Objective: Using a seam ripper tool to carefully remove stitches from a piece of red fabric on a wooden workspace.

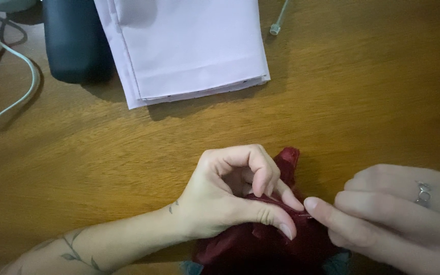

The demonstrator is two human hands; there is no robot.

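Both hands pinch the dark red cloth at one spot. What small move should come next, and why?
Probably the right hand should draw gently away to the right. Its fingertips meet the left hand at a pinched fold of the dark red cloth, where a thin, needle-like glint shows; it is too small to be sure.

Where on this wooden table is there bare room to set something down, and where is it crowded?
Free: the wide strip of table between the folded pale cloth and the hands, and the right side beyond the cloth. Crowded: the near edge, where left hand and right hand pinch dark red fabric, and the far-left corner with dark cylinder and cable.
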